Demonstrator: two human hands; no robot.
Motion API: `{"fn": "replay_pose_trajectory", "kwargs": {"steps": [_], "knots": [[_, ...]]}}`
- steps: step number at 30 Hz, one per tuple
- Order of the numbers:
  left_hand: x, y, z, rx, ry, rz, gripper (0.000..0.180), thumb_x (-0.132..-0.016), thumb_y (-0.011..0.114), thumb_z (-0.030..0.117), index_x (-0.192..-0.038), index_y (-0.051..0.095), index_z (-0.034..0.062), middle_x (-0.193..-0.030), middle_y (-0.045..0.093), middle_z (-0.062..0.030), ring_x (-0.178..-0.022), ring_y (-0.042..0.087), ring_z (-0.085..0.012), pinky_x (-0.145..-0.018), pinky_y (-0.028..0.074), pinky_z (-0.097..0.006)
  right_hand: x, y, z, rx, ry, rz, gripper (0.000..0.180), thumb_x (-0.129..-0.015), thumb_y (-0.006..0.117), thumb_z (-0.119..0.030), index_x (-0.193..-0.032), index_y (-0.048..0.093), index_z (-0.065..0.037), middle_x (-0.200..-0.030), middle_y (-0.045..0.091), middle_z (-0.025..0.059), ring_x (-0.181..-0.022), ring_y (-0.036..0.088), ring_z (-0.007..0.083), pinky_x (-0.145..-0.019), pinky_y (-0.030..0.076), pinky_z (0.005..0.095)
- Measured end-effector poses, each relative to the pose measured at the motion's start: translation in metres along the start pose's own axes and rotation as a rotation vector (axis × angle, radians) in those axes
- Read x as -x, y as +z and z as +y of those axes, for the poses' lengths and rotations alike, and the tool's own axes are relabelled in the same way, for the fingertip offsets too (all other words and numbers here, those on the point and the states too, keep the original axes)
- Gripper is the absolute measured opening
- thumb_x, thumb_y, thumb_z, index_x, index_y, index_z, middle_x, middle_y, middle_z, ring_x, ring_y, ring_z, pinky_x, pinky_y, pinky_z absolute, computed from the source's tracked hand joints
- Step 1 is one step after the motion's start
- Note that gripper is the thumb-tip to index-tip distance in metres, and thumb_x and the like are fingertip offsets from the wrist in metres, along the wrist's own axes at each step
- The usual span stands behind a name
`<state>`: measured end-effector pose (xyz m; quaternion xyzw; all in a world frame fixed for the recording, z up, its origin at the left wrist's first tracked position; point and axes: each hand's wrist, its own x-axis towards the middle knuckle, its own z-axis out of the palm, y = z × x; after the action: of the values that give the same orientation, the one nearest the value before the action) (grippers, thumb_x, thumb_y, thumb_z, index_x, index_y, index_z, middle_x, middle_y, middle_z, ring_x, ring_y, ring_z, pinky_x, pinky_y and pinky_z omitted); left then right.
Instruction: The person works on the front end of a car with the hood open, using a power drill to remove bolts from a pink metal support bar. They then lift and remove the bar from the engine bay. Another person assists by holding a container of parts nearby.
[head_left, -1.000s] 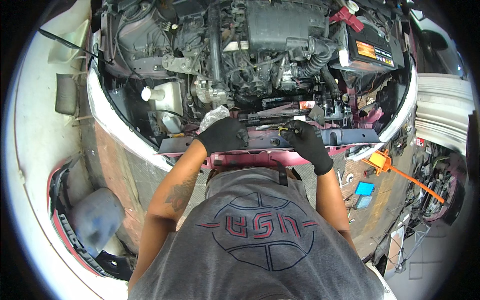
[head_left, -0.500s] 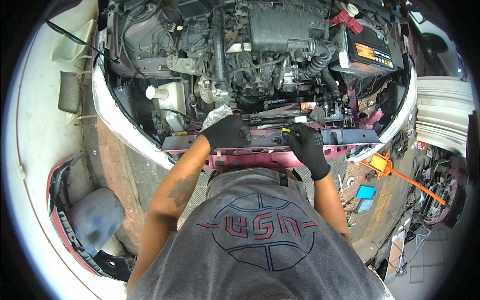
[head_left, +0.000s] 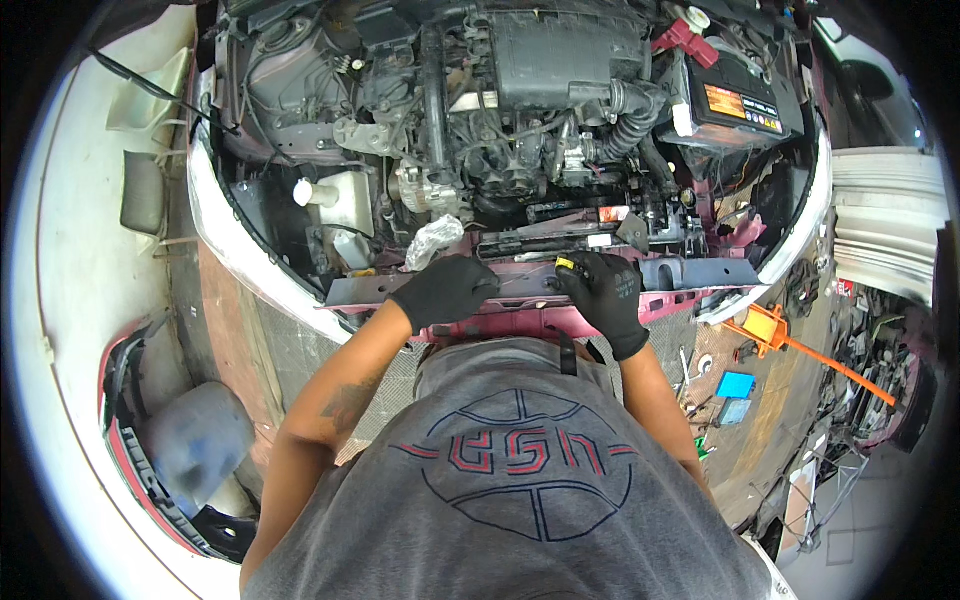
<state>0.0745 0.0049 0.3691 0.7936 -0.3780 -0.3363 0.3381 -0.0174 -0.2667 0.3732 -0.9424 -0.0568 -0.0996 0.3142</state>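
Both my hands wear black gloves and rest on the dark metal crossbar [head_left: 700, 272] at the front of an open car engine bay. My left hand [head_left: 446, 289] lies fingers-down on the bar, just below a crumpled clear plastic bag [head_left: 432, 240]. My right hand [head_left: 603, 290] is closed around a small tool with a yellow tip [head_left: 565, 264], held against the bar. A thin rod or shaft runs between the two hands along the bar. The palms are hidden.
The engine [head_left: 540, 110] and a black battery [head_left: 735, 100] with a red terminal cover fill the bay. A white coolant tank [head_left: 335, 195] sits at the left. A removed red bumper [head_left: 150, 450] lies at lower left. An orange tool [head_left: 770, 330] and blue boxes [head_left: 735, 385] lie on the floor at right.
My view has shifted slightly; both hands stay on the crossbar, the left one has crept a little to the right along it.
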Motion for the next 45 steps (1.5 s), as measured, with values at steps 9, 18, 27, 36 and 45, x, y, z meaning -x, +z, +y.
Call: {"fn": "replay_pose_trajectory", "kwargs": {"steps": [9,18,27,36,45], "knots": [[0.016,0.017,0.026,-0.393,0.013,0.110,0.038,-0.074,0.073,0.024,-0.104,0.065,0.0014,-0.106,0.065,-0.0185,-0.105,0.062,-0.0342,-0.090,0.050,-0.044,-0.003,-0.004,0.003,-0.029,0.121,-0.114,0.024,-0.085,0.073,-0.030,-0.096,0.071,-0.009,-0.083,0.071,0.0123,-0.074,0.069,0.0307,-0.067,0.053,0.0404],[0.005,0.018,-0.012,0.223,0.005,0.151,0.032,-0.079,0.075,0.023,-0.103,0.070,0.0006,-0.099,0.071,-0.0158,-0.087,0.068,-0.0332,-0.081,0.054,-0.042,0.000,0.000,0.019,-0.309,0.320,-0.238,0.020,-0.092,0.069,-0.020,-0.101,0.068,-0.002,-0.088,0.070,0.0088,-0.077,0.061,0.0139,-0.069,0.048,0.0305],[-0.049,0.022,-0.003,0.125,-0.028,0.219,0.025,-0.084,0.069,0.025,-0.099,0.073,0.0051,-0.092,0.072,-0.0161,-0.081,0.070,-0.0312,-0.077,0.053,-0.039,-0.009,-0.041,0.042,-0.360,0.480,-0.319,0.029,-0.098,0.060,-0.027,-0.106,0.067,-0.001,-0.085,0.068,0.0097,-0.078,0.060,0.0143,-0.071,0.049,0.0322],[-0.045,0.032,-0.004,0.157,-0.067,0.210,0.022,-0.081,0.069,0.024,-0.092,0.074,0.0052,-0.088,0.073,-0.0153,-0.081,0.070,-0.0309,-0.075,0.053,-0.040,-0.003,-0.030,0.043,-0.105,0.325,-0.275,0.026,-0.094,0.065,-0.029,-0.100,0.069,-0.004,-0.088,0.069,0.0150,-0.077,0.067,0.0290,-0.070,0.050,0.0383],[-0.053,0.042,-0.007,0.056,-0.047,0.308,0.025,-0.080,0.065,0.033,-0.083,0.074,0.0090,-0.079,0.069,-0.0163,-0.073,0.067,-0.0346,-0.068,0.051,-0.042,-0.017,-0.047,0.024,-0.066,0.308,-0.392,0.026,-0.094,0.065,-0.028,-0.103,0.067,-0.003,-0.086,0.067,0.0158,-0.074,0.064,0.0265,-0.068,0.049,0.0384]]}}
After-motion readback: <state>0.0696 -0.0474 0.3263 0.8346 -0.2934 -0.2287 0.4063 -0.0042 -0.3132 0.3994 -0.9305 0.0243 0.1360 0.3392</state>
